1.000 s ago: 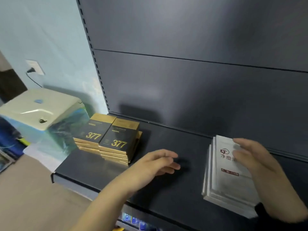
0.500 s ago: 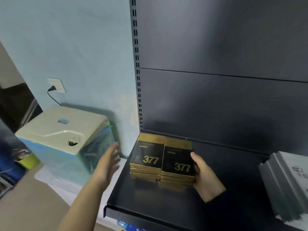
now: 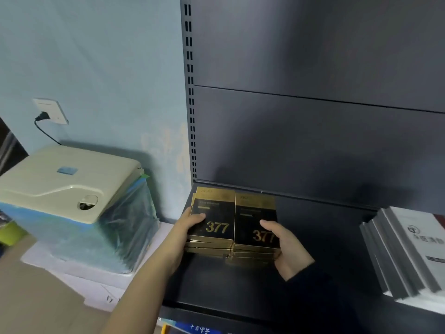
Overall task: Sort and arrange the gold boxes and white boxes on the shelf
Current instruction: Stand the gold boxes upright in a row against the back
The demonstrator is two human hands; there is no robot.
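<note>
Clasping flat, glossy gold boxes (image 3: 216,227), both hands (image 3: 185,232) (image 3: 287,249) flank the stacks.

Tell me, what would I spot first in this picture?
Two stacks of gold boxes marked 377 sit side by side at the left end of the shelf, the left hand and right hand gripping them from either side. A slanting stack of white boxes lies at the right.

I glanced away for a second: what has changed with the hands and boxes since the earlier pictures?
Both hands moved left, away from the white boxes, to the gold boxes. The right hand arrived first; now the left hand holds the left stack and the right hand the right stack. Gold stacks remain side by side, white boxes piled at right.
</note>
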